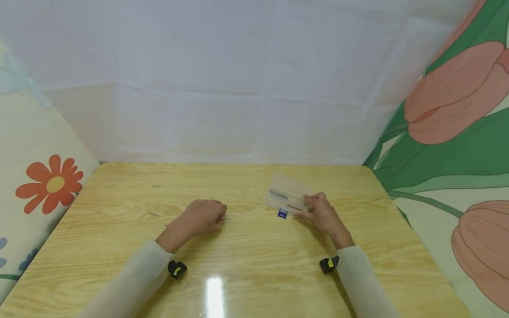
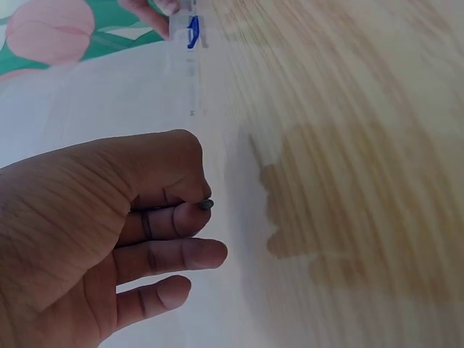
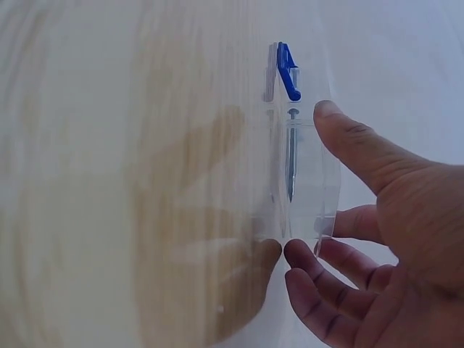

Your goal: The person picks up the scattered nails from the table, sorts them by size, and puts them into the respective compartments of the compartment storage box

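Observation:
My left hand [image 1: 204,216] pinches a nail [image 1: 225,219] between thumb and index finger, low over the wooden table. In the left wrist view the round end of that nail [image 2: 207,204] shows at the fingertips, with the other fingers loosely bent. To the right lies a clear plastic box [image 1: 292,185] with a blue latch [image 1: 282,213] on its front side. Inside the box are nails [image 3: 292,156], apart from one another. My right hand [image 1: 324,216] holds the box at its right end, thumb near the front edge and fingers at the side.
Several thin nails lie loose on the left part of the wooden table [image 1: 254,265], one nail [image 1: 157,186] toward the back and another nail [image 1: 153,214] nearer. A white sheet [image 1: 191,88] hangs behind the table, and floral cloth [image 1: 449,176] borders the right side.

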The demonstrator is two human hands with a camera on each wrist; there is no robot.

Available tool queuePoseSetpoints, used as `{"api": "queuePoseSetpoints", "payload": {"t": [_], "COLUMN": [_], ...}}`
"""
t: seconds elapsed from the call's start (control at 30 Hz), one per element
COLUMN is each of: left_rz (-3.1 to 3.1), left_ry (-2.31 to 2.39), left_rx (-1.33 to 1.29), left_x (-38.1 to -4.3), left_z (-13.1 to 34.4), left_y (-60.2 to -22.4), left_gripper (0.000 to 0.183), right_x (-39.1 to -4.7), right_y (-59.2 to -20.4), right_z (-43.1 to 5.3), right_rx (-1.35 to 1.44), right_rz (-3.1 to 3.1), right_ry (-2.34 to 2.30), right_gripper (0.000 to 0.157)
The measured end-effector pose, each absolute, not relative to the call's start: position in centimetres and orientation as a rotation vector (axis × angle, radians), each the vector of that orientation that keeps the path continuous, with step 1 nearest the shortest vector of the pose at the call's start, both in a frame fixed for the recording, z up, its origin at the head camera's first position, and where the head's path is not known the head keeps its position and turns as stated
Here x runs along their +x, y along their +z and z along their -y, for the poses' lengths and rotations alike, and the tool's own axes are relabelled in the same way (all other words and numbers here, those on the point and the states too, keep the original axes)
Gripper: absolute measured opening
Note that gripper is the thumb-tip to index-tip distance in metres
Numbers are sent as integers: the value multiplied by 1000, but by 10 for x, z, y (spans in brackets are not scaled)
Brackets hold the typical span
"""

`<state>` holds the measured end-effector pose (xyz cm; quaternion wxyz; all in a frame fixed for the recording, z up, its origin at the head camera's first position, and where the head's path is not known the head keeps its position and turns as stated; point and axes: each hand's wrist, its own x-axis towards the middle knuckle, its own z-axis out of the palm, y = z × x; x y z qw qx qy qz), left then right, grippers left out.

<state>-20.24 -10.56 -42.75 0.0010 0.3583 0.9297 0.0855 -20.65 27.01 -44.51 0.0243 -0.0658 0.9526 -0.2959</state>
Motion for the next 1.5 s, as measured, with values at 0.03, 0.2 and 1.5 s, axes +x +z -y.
{"api": "queuePoseSetpoints", "payload": {"t": [0.03,0.2,1.5], "left_rz": [-2917,-2901,-2782], "left_ry": [276,286,174], "left_rx": [1139,1181,1273], "left_x": [-203,-208,-266], "left_z": [104,97,-58], "left_y": [-428,-430,-417], "left_gripper": [26,25,11], "right_x": [-207,-207,-207], "right_y": [-445,-447,-446], "right_z": [-270,-271,-271], "right_rx": [-202,-195,-231], "right_rz": [-2949,-2945,-2958], "right_ry": [-912,-915,-937], "right_gripper": [74,74,75]}}
